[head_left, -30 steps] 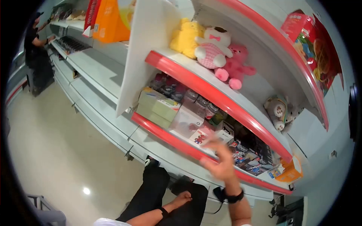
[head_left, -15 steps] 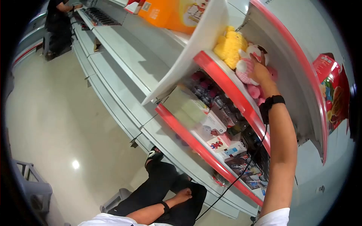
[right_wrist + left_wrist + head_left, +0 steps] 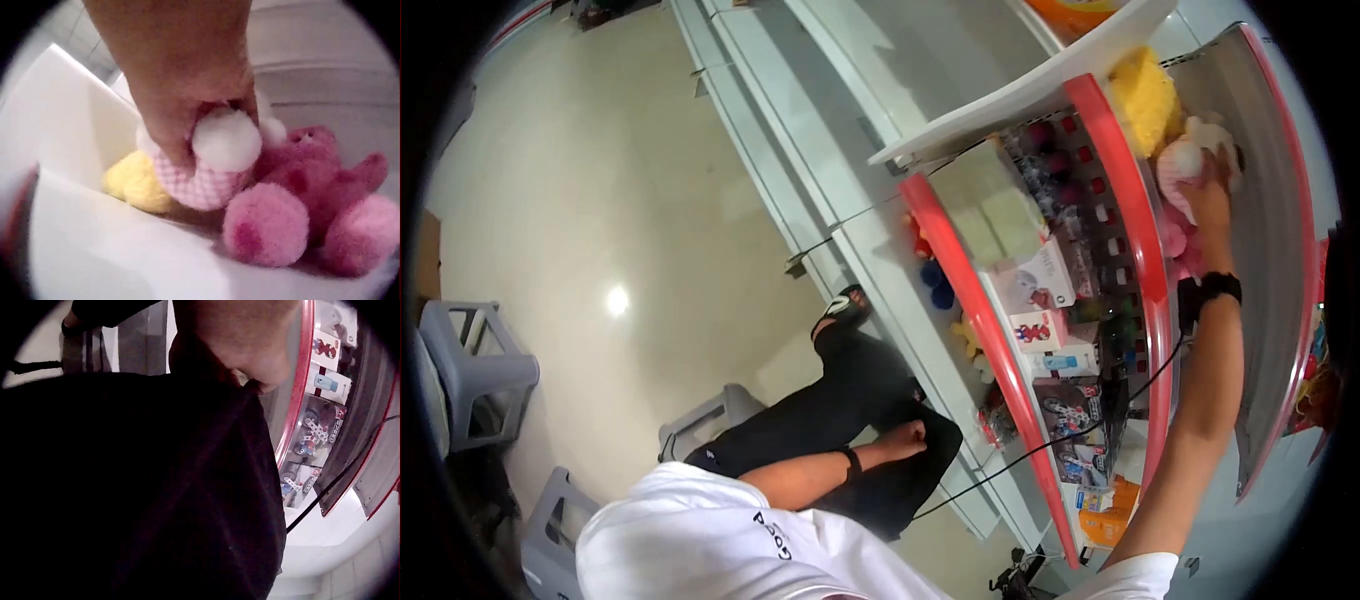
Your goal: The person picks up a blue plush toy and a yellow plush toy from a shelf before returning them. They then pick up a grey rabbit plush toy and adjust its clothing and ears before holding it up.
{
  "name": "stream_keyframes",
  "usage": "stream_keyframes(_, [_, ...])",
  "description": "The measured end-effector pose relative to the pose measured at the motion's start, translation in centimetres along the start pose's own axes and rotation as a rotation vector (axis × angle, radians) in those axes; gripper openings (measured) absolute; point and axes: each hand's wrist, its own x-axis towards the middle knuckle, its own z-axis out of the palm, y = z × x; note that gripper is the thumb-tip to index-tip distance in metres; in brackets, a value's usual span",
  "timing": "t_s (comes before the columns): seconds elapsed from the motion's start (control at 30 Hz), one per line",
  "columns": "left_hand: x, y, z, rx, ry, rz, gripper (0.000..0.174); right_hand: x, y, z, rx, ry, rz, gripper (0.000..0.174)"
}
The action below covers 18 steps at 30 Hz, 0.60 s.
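Note:
My right hand (image 3: 1215, 195) grips a white plush toy (image 3: 1182, 162) in a pink checked outfit on the upper shelf. In the right wrist view, the hand (image 3: 187, 81) comes down from above, with fingers curled round the checked body (image 3: 203, 187) beside a round white foot. To one side lies a yellow plush (image 3: 140, 181); on the other sits a pink plush (image 3: 306, 181) with fluffy round feet. Idle on the black-trousered leg, my left hand (image 3: 903, 440) lies loosely curled, holding nothing visible; the left wrist view shows this hand (image 3: 231, 344) against dark cloth.
Below the toys, a red-edged shelf (image 3: 990, 345) holds boxes (image 3: 990, 210) and bottles. A white divider panel (image 3: 1020, 75) stands beside the yellow plush. A black cable (image 3: 1040, 460) runs from the right wrist. Grey stools (image 3: 480, 370) stand on the floor.
My right hand has gone from over the lower shelf up to the plush toys and now grips the white one. The head view has shifted and turned; the left hand stays on the leg.

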Motion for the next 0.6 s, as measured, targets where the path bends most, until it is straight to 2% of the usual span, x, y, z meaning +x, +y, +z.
stream_keyframes(0.03, [0.1, -0.6, 0.3, 0.038, 0.001, 0.008, 0.019, -0.2, -0.1, -1.0, 0.065, 0.144, 0.005, 0.075])
stream_keyframes(0.07, [-0.3, -0.3, 0.2, 0.032, 0.002, -0.002, 0.019, -0.7, -0.6, -2.2, 0.071, 0.134, 0.003, 0.075])
stream_keyframes(0.13, [-0.4, 0.3, -0.1, 0.013, -0.014, 0.054, 0.019, -1.8, -1.6, -5.1, 0.353, 0.072, 0.148, 0.071])
stream_keyframes(0.17, [-0.5, 0.3, 0.0, 0.006, -0.013, 0.041, 0.019, -2.4, -2.1, -6.4, 0.136, 0.267, -0.019, 0.068])
stream_keyframes(0.27, [-0.4, 0.6, -0.2, 0.062, -0.065, -0.007, 0.018, -4.6, -2.7, -9.3, 0.231, 0.278, 0.033, 0.07])
stream_keyframes(0.4, [-0.7, 1.1, -0.3, 0.071, -0.092, -0.027, 0.018, -7.3, -7.0, -13.4, 0.294, 0.392, 0.089, 0.07])
stream_keyframes(0.43, [-0.3, -0.1, 0.0, 0.095, -0.105, -0.036, 0.017, -8.0, -7.8, -14.6, 0.435, 0.352, 0.129, 0.071])
stream_keyframes(0.5, [0.2, -0.7, 0.1, 0.121, -0.122, -0.036, 0.017, -9.6, -10.2, -16.5, 0.521, 0.38, 0.163, 0.073])
stream_keyframes(0.6, [-0.5, 0.1, 0.0, 0.104, -0.134, -0.042, 0.016, -13.1, -17.1, -20.0, 0.834, 0.331, 0.223, 0.079])
